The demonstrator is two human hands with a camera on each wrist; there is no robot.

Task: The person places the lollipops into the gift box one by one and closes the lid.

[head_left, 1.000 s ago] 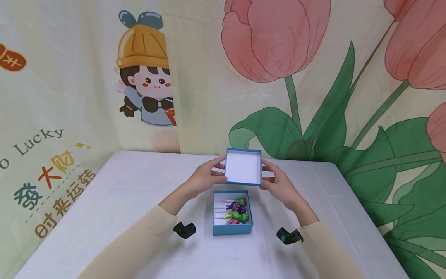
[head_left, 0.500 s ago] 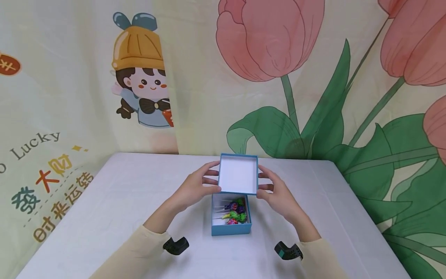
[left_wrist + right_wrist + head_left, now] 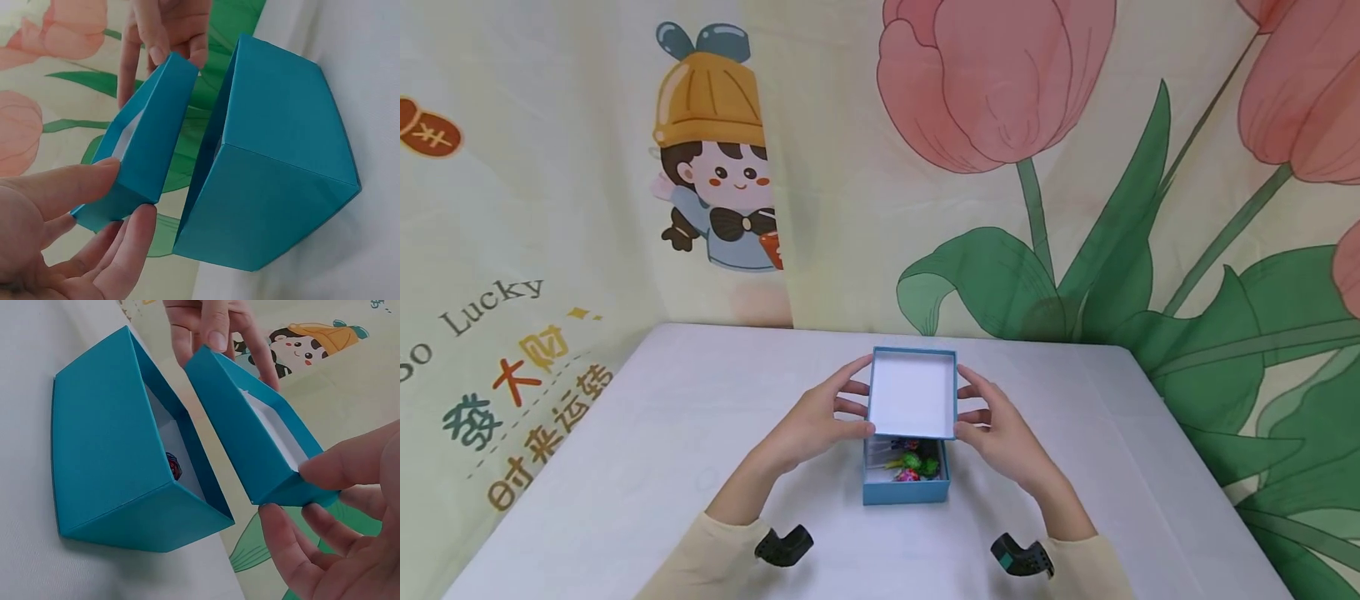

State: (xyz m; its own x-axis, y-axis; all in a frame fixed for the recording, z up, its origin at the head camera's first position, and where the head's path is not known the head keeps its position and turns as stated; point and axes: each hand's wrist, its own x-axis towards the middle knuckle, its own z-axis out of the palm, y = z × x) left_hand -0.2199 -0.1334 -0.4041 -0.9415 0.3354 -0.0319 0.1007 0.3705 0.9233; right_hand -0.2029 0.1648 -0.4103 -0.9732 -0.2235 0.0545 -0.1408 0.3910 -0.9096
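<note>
Both hands hold a blue box lid (image 3: 913, 393), its white inside facing the head camera. My left hand (image 3: 812, 417) pinches the lid's left edge between thumb and fingers. On the opposite edge, my right hand (image 3: 1000, 429) grips it the same way. Below and nearer stands the open blue box (image 3: 906, 493), with several lollipops (image 3: 917, 465) in it, green, yellow and red. The lid overlaps the far part of the box in the head view and hides some lollipops. Both wrist views show a gap between lid (image 3: 153, 140) and box (image 3: 281, 125).
A white cloth covers the table (image 3: 730, 383). Behind it hangs a printed backdrop (image 3: 835, 167) with tulips and a cartoon child. Black bands (image 3: 784, 546) sit near both wrists.
Both hands have brought the lid down and nearer, from beyond the box to over its far part. Fewer lollipops show now. The box has stayed in place.
</note>
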